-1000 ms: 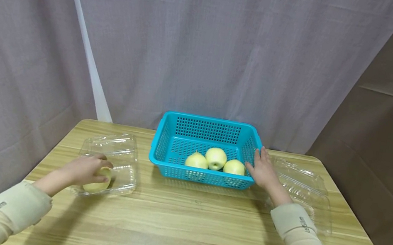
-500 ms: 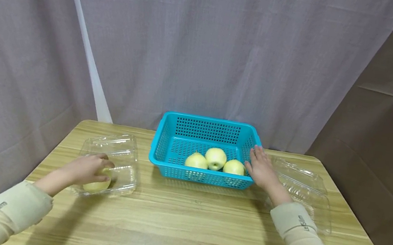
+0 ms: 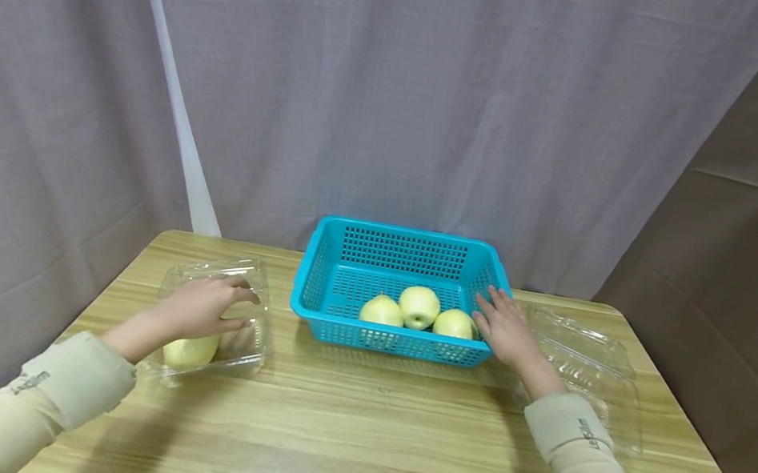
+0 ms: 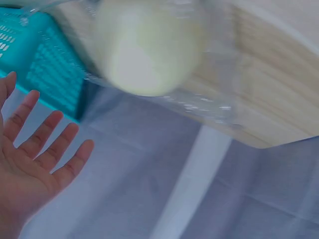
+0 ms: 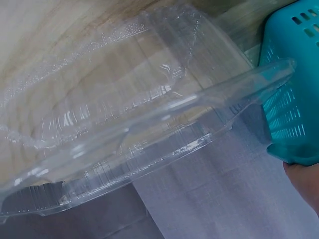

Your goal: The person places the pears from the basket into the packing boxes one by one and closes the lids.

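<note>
head view: rectangular turquoise plastic basket (image 3: pixel 336 331) is flanked by clear plastic boxes (image 3: pixel 612 389); left hand (image 3: pixel 203 310) outspread, right hand (image 3: pixel 507 333) laid outspread on basket.

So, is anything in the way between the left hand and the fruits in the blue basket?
The blue basket: its left and front walls stand between the left hand and the three fruits. Over those walls, nothing visible blocks.

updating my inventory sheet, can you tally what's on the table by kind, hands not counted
Yellow-green fruits: 4
Clear plastic containers: 2
Blue basket: 1
Total: 7
</note>
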### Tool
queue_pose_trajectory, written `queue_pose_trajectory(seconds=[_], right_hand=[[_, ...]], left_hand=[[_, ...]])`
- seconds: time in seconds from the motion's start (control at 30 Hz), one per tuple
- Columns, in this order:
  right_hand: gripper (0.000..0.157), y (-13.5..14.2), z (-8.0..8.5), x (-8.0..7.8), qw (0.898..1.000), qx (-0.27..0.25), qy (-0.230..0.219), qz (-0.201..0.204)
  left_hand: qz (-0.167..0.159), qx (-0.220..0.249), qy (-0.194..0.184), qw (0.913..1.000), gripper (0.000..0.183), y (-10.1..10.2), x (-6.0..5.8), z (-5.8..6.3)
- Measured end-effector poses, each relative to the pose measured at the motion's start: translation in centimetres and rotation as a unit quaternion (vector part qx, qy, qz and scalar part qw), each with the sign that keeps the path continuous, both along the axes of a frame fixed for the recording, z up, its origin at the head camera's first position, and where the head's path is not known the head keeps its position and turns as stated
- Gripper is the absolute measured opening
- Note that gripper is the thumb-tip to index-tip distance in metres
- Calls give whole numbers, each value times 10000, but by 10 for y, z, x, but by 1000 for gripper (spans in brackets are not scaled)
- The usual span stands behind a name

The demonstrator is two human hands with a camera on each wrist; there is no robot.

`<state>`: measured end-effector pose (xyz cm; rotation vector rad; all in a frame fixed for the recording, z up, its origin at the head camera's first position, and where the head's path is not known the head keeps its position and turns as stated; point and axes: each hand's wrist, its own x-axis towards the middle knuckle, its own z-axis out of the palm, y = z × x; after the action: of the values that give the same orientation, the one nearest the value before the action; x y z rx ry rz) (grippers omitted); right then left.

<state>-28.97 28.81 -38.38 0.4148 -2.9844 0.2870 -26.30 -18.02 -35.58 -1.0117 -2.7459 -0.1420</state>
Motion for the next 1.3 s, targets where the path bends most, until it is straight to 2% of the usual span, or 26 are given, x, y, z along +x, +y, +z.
queue_pose_trajectory(seconds=[0.4,0.6,0.93,1.17,1.3], right_hand=[[42,1,-1,-2,9998,39,163,89],[41,0,-2,-3,9998,40,161,128],[41,2,2,-1,9997,141,189,78],[41,-2,-1,-2,9998,104,138,110],[40,0,0,0,9998,103,137,100]], left_hand=[[-496,214,145,9984,28,70,-15,16],[-645,134,203,9976,27,94,-20,20],[-496,85,-214,9985,31,117,-31,23],[-338,-100,-404,9986,32,125,-35,18],[-243,7,-657,9975,35,135,-40,15]])
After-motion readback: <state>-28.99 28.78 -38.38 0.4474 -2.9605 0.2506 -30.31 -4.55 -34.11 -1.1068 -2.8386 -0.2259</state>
